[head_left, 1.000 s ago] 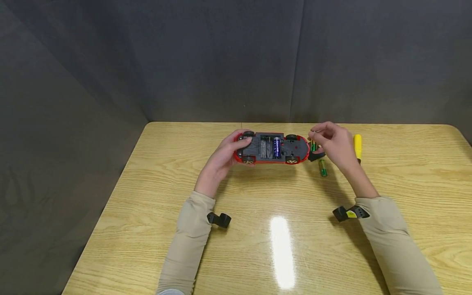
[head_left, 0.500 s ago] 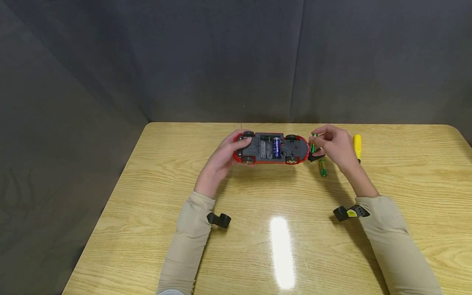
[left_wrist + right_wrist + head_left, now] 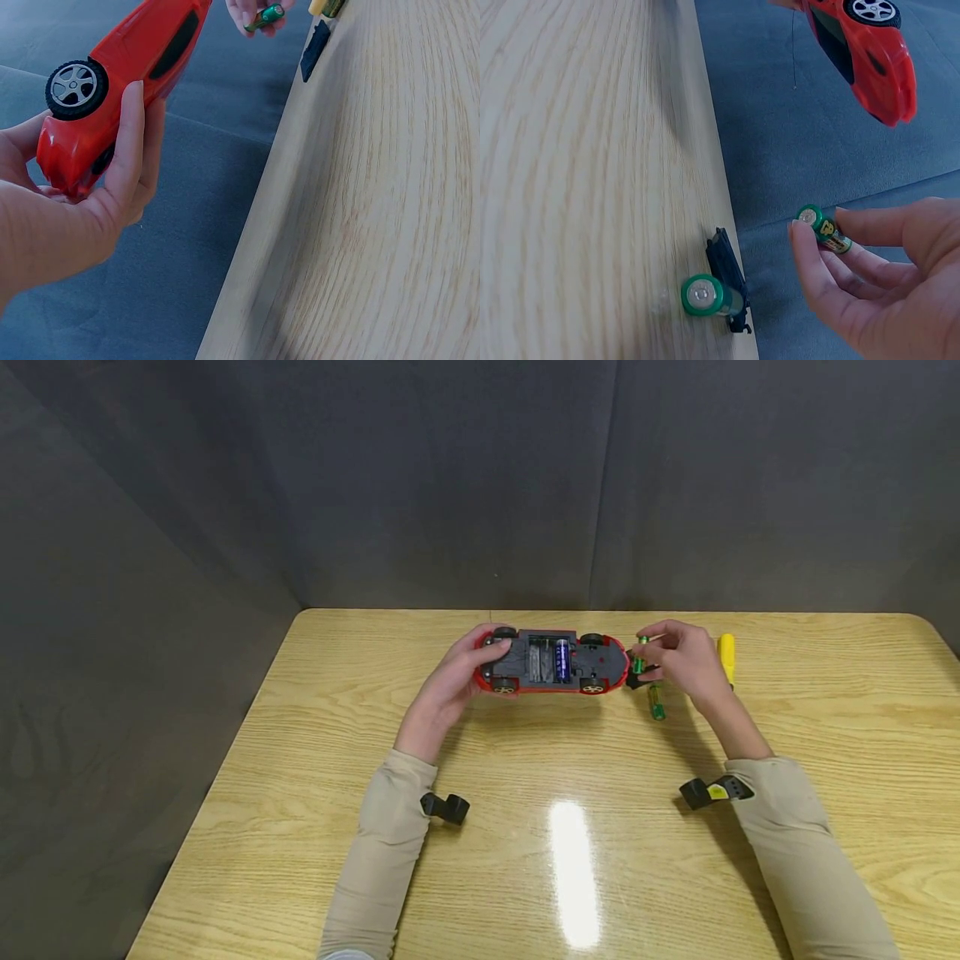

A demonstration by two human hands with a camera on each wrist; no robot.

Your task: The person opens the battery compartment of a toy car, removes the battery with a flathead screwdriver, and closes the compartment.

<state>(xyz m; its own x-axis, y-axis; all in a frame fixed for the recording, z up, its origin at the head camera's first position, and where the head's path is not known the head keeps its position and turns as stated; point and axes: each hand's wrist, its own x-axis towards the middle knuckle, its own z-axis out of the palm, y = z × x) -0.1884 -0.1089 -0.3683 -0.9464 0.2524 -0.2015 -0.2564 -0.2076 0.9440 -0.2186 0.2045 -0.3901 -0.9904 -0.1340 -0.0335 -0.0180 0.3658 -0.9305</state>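
My left hand point(image 3: 457, 675) grips the red toy car point(image 3: 150, 67) by one end, its underside turned up in the head view. The open battery compartment point(image 3: 540, 660) in the belly holds a blue battery point(image 3: 562, 661) on its right side; bare slots show to the left. Beyond the car's other end, my right hand point(image 3: 686, 662) pinches a green battery point(image 3: 826, 229) between thumb and fingers, raised off the table. A second green battery point(image 3: 657, 702) lies on the table below that hand, beside a black cover piece point(image 3: 728, 277).
A yellow-handled tool point(image 3: 727, 658) lies just right of my right hand, its far end partly hidden. The wooden table point(image 3: 300, 777) ends at a dark grey curtain point(image 3: 450, 485) behind. A bright reflection marks the table's front middle.
The battery in my right hand is lifted slightly and tilted in the fingers, as the hand shifts a little down and right. My left hand and the car stay nearly still.
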